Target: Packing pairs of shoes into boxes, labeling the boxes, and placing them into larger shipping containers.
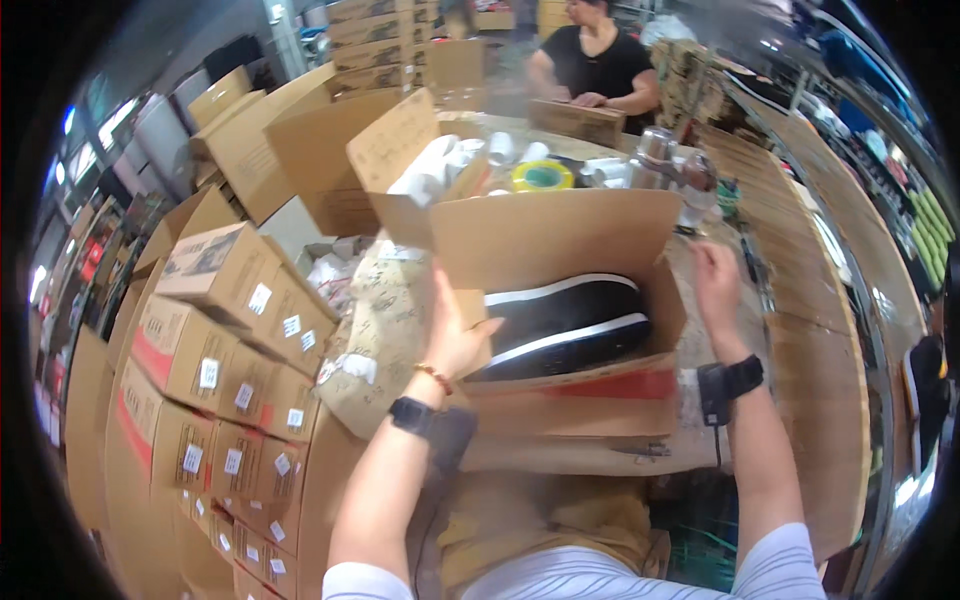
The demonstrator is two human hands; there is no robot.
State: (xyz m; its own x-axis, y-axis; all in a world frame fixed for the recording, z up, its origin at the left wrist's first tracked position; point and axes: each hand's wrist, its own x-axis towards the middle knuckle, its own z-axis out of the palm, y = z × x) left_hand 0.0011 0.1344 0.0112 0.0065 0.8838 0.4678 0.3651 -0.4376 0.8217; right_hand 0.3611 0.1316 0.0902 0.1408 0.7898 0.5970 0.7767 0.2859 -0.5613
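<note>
In front of me an open cardboard shoe box (pixel 556 232) stands on the table, its lid raised at the back. Inside lies a pair of black shoes (pixel 570 305) with white sole edges, side by side. My left hand (pixel 455 328) grips the box's left end, thumb over the small side flap and fingers along the outside. Just past the box's right end, my right hand (pixel 718 285) is raised above the table with its fingers curled together. Whether anything is between those fingertips is too small to make out.
Behind the box sit a yellow-green tape roll (pixel 542 176), white paper rolls (pixel 440 165) in an open carton, and metal tape dispensers (pixel 657 150). Stacked shoe boxes (pixel 215 370) rise at my left. A conveyor-like board (pixel 815 370) runs along the right. Across the table a person (pixel 600 60) handles another box.
</note>
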